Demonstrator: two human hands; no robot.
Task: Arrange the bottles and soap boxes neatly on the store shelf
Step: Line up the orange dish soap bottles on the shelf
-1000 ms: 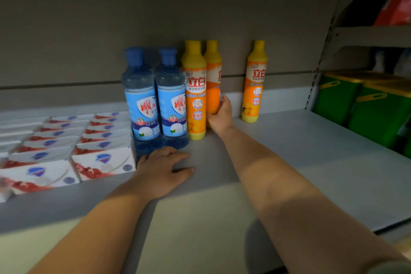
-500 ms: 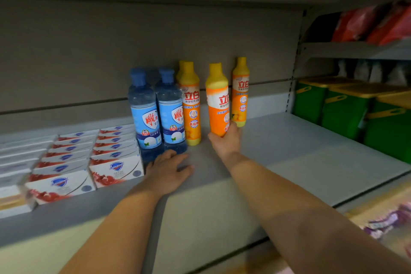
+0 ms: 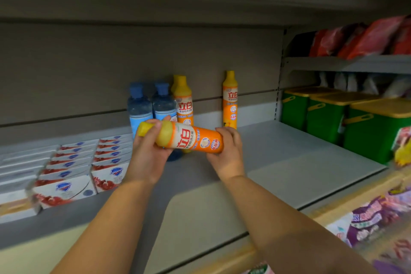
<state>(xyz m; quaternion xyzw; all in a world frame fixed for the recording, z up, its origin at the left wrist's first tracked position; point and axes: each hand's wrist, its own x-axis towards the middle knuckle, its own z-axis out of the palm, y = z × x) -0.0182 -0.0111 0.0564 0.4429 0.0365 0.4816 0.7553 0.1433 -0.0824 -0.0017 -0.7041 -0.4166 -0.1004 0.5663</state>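
In the head view, we see the person holding an orange plastic bottle with a yellow cap [image 3: 191,139] in the air, just in front of the bottles that stand on the grey metal shelf [image 3: 289,158]. The left hand [image 3: 148,153] has its fingers curled around the neck, just beside the cap. The right hand [image 3: 228,151] has its fingers wrapped around the base end. The held bottle rests on nothing else that we can see.

Behind it stand two blue clear bottles [image 3: 140,107]. Next to them is a standing orange bottle [image 3: 183,102] with another one mostly hidden behind it. Well apart to the right is a single orange bottle [image 3: 230,100]. Flat white soap boxes [image 3: 64,191] lie in rows on the left.

We judge that the step in hand is to bring the held bottle upright and set it into the gap between the orange ones. To do it well, we would raise the left hand so the cap comes up while the right hand supports the base. We would then lower the base flat on the shelf, close beside its neighbour and with the label to the front. These tall, narrow bottles probably tip easily, so we would let go only when it stands.

Its long axis now lies almost level across the view. The cap points to the person's left, and the base points right and a little lower. The label faces us.
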